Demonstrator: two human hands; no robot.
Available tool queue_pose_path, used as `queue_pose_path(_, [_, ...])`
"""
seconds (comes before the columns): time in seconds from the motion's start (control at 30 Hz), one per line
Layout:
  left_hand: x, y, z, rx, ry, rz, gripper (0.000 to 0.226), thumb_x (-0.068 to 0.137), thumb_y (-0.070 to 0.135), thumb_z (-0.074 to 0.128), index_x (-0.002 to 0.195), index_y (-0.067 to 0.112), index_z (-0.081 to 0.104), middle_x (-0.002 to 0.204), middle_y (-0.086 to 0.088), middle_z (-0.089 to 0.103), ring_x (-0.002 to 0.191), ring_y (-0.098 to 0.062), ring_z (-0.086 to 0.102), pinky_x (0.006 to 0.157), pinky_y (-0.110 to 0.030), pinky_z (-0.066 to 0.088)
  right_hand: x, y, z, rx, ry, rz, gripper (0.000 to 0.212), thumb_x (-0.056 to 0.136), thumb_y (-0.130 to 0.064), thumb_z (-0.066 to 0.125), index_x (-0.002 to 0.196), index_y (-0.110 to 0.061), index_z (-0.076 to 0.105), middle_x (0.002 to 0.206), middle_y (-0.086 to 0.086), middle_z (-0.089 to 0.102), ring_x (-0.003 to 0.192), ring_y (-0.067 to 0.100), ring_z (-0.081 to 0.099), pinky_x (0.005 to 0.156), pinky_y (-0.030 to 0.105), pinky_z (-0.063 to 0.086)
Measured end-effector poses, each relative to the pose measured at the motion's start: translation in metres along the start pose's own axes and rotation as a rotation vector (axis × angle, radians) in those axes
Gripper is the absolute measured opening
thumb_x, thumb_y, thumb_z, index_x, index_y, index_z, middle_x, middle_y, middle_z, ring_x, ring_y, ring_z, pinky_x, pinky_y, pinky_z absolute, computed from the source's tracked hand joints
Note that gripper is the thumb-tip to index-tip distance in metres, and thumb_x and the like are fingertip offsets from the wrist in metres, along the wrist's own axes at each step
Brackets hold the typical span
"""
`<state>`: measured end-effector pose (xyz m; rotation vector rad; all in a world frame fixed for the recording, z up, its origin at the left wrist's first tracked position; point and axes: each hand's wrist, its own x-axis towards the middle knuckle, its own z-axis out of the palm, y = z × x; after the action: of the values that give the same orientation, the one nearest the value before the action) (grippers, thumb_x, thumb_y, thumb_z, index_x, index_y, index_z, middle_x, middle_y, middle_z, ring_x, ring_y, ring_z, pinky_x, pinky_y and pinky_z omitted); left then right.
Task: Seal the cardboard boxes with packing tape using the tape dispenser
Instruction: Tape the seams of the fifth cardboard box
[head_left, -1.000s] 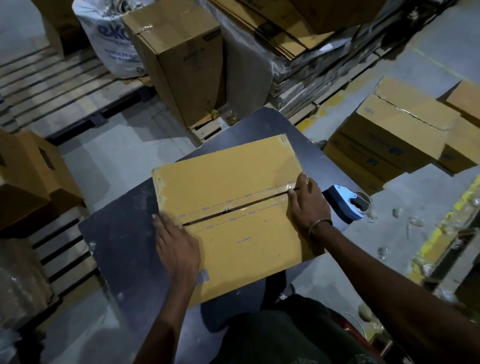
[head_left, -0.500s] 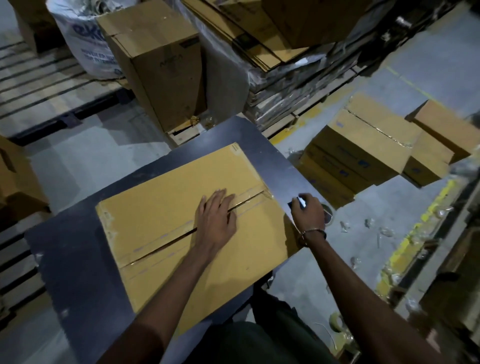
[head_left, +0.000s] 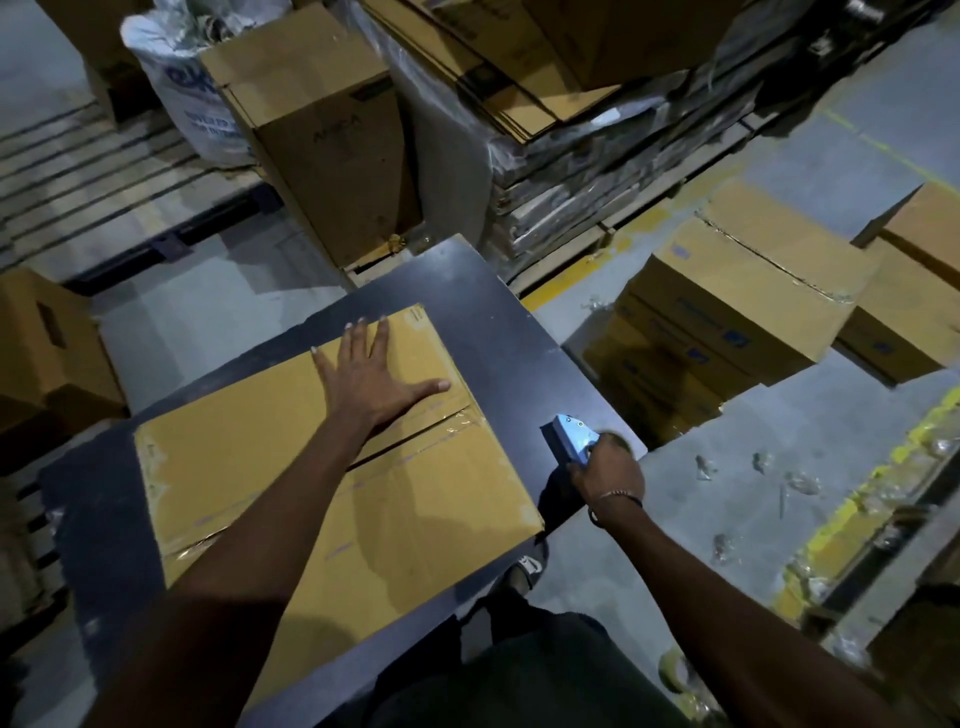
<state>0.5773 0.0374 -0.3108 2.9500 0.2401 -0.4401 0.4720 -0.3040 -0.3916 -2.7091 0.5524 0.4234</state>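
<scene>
A flat tan cardboard box (head_left: 426, 519) lies on the dark table (head_left: 498, 322), its two top flaps meeting at a centre seam with a narrow gap. My left hand (head_left: 371, 376) presses flat on the far flap near the seam's right end, fingers spread. Just off the box's right edge, my right hand (head_left: 605, 467) grips the handle of a light blue tape dispenser (head_left: 569, 434) held at the table's right side. The dispenser's roll is hidden behind my hand.
Stacked cardboard boxes (head_left: 737, 301) sit on the floor to the right. A tall box (head_left: 322, 130) and a white sack (head_left: 182, 88) stand beyond the table, next to wrapped flat cartons (head_left: 597, 156) on a pallet. Tape scraps litter the floor (head_left: 769, 467).
My left hand slid from the near-left part of the box across to the far right flap. My right hand left the seam, reached right and took hold of the tape dispenser.
</scene>
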Motion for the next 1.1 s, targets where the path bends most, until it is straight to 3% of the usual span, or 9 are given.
queue_pose_path(0.37, [-0.020, 0.008, 0.002, -0.122, -0.012, -0.069, 0.145, 0.056, 0.113, 0.035, 0.169, 0.029, 0.000, 0.177, -0.008, -0.009, 0.162, -0.027, -0.013, 0.122, -0.070, 0.002, 0.007, -0.010, -0.021, -0.144, -0.064, -0.030, 0.033, 0.091, -0.031, 0.075, 0.117, -0.012, 0.072, 0.115, 0.009, 0.075, 0.106, 0.028, 0.070, 0.084, 0.035, 0.058])
queue_pose_path(0.47, [-0.027, 0.019, 0.006, -0.332, 0.117, 0.026, 0.111, 0.082, 0.085, 0.061, 0.167, 0.026, 0.021, 0.176, -0.009, 0.008, 0.163, -0.026, 0.002, 0.126, -0.061, 0.010, 0.004, -0.027, -0.053, -0.091, -0.040, -0.178, 0.032, 0.089, -0.035, 0.075, 0.111, -0.013, 0.075, 0.112, 0.011, 0.075, 0.105, 0.031, 0.070, 0.084, 0.035, 0.055])
queue_pose_path(0.53, [-0.030, 0.033, 0.002, -0.655, 0.159, 0.106, 0.078, 0.094, 0.060, 0.069, 0.159, 0.026, 0.043, 0.168, -0.001, 0.036, 0.156, -0.020, 0.031, 0.126, -0.049, 0.030, -0.001, -0.043, -0.077, -0.031, -0.040, -0.288, 0.033, 0.088, -0.037, 0.075, 0.110, -0.013, 0.076, 0.108, 0.012, 0.076, 0.102, 0.034, 0.070, 0.081, 0.037, 0.053])
queue_pose_path(0.6, [-0.030, 0.048, -0.007, -1.022, 0.028, 0.121, 0.046, 0.100, 0.041, 0.070, 0.144, 0.027, 0.063, 0.145, 0.006, 0.062, 0.136, -0.012, 0.056, 0.116, -0.043, 0.047, -0.007, -0.060, -0.099, 0.022, -0.019, -0.411, 0.035, 0.087, -0.042, 0.076, 0.102, -0.011, 0.076, 0.096, 0.012, 0.076, 0.091, 0.033, 0.070, 0.074, 0.040, 0.053])
queue_pose_path(0.7, [-0.021, 0.058, -0.015, -1.340, -0.271, 0.131, 0.020, 0.102, 0.023, 0.069, 0.119, 0.028, 0.078, 0.123, 0.008, 0.076, 0.126, -0.019, 0.067, 0.101, -0.032, 0.056, -0.017, -0.083, -0.121, 0.086, -0.034, -0.531, 0.042, 0.085, -0.054, 0.070, 0.083, -0.012, 0.068, 0.072, 0.003, 0.066, 0.066, 0.017, 0.062, 0.059, 0.035, 0.045])
queue_pose_path(0.83, [-0.018, 0.045, -0.018, -1.385, -0.449, 0.202, 0.020, 0.100, 0.030, 0.071, 0.111, 0.019, 0.084, 0.114, -0.009, 0.079, 0.111, -0.029, 0.073, 0.098, -0.043, 0.056, -0.018, -0.103, -0.130, 0.143, -0.076, -0.586, 0.052, 0.081, -0.062, 0.067, 0.074, -0.013, 0.054, 0.062, 0.004, 0.048, 0.057, 0.011, 0.040, 0.055, 0.032, 0.029])
queue_pose_path(0.9, [-0.019, 0.038, -0.026, -1.438, -0.512, 0.229, 0.023, 0.100, 0.027, 0.071, 0.107, 0.009, 0.083, 0.106, -0.015, 0.080, 0.095, -0.024, 0.073, 0.088, -0.035, 0.056, -0.018, -0.106, -0.128, 0.206, -0.133, -0.587, 0.056, 0.081, -0.064, 0.071, 0.074, -0.011, 0.054, 0.065, 0.010, 0.047, 0.058, 0.009, 0.037, 0.057, 0.032, 0.030])
queue_pose_path(1.0, [-0.015, 0.027, -0.036, -1.490, -0.606, 0.296, 0.018, 0.099, 0.012, 0.068, 0.099, -0.002, 0.080, 0.093, -0.013, 0.078, 0.081, -0.016, 0.073, 0.076, -0.024, 0.055, -0.024, -0.112, -0.124, 0.333, -0.250, -0.567, 0.064, 0.081, -0.068, 0.075, 0.077, -0.006, 0.059, 0.069, 0.016, 0.050, 0.061, 0.010, 0.039, 0.058, 0.034, 0.033])
queue_pose_path(1.1, [-0.010, 0.018, -0.040, -1.497, -0.672, 0.334, 0.020, 0.099, 0.013, 0.068, 0.103, -0.004, 0.078, 0.099, -0.016, 0.077, 0.089, -0.019, 0.072, 0.082, -0.027, 0.057, -0.032, -0.117, -0.118, 0.480, -0.313, -0.538, 0.067, 0.079, -0.065, 0.083, 0.081, 0.000, 0.065, 0.074, 0.022, 0.058, 0.062, 0.026, 0.054, 0.059, 0.044, 0.046])
